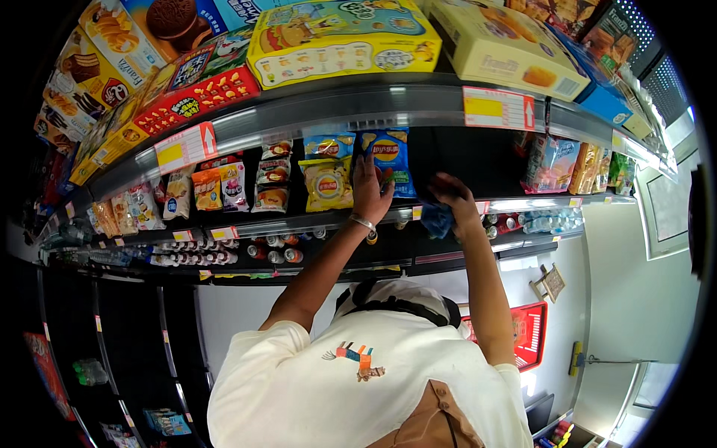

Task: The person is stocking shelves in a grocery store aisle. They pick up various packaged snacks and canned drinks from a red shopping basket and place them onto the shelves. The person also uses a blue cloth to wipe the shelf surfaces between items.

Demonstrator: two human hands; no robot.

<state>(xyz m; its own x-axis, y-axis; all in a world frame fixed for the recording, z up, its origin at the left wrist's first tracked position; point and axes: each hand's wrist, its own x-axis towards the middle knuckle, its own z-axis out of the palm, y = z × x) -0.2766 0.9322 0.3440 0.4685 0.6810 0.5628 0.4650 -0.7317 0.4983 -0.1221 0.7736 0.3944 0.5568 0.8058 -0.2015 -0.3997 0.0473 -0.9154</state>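
Note:
My left hand (371, 190), with a bracelet at the wrist, lies against the front of a blue bag of Lay's potato chips (386, 150), its fingers extended and thumb apart. Just left of it is a yellow chip bag (327, 185), with another blue chip bag (329, 145) behind. My right hand (456, 203) is closed around a crumpled blue cloth (437, 219) at the shelf's front edge. Its fingers are partly blurred. Dark bare shelf surface (459, 151) extends behind and right of this hand.
Overhanging above is a shelf edge (347, 109) bearing snack boxes (341, 56). Packaged bread (273, 173) and other snacks (552, 162) flank the chips. Drink cans (293, 255) and bottles stand below. A red basket (529, 336) and wooden stool (552, 284) are on the floor.

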